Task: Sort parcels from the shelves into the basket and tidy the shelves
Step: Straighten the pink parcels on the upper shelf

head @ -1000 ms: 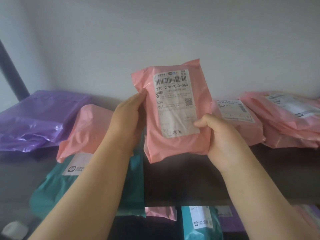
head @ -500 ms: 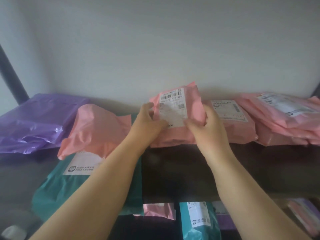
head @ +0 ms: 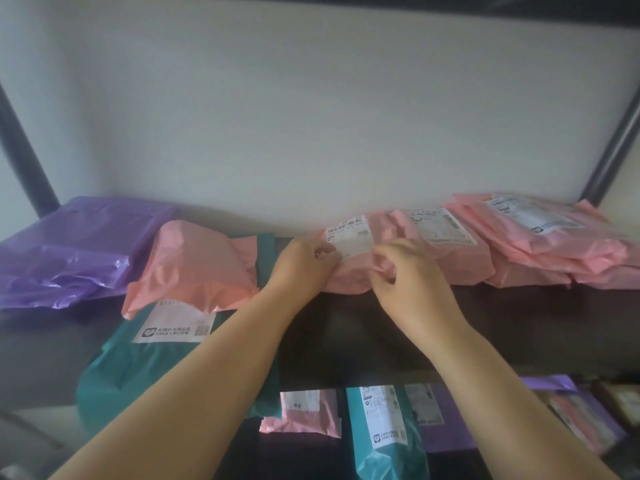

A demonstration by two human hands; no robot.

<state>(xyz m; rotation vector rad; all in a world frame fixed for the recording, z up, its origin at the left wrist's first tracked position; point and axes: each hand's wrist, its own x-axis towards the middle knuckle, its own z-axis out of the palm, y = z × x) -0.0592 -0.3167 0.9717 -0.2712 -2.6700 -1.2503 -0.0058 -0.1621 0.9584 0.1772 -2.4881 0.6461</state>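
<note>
Top shelf (head: 363, 334) rundown, left to right: a purple parcel (head: 69, 251) at the far end, then a puffy pink bag (head: 197, 265) lying partly on top of a big teal parcel (head: 138, 372) that hangs over the front edge. Then there's the pink parcel (head: 346, 282) I'm handling, a second pink mailer (head: 450, 251) touching its right side, and a pink stack (head: 554, 247) at the far right.

My left hand (head: 304, 261) has its fingers curled onto the parcel's left edge by the label. My right hand (head: 405, 282) is pinching the crumpled plastic at its lower right. The parcel lies flat on the shelf near the back, label up.

On the shelf below I can see a small pink packet (head: 304, 414), a teal bag (head: 384, 431) and a purple bag (head: 446, 431) side by side.

A second ago I had this parcel up in the air, upright, label facing me. Half a second ago it was coming down at a tilt. Now it's set down and snug against its neighbour, and both hands have slid onto its near corners.
</note>
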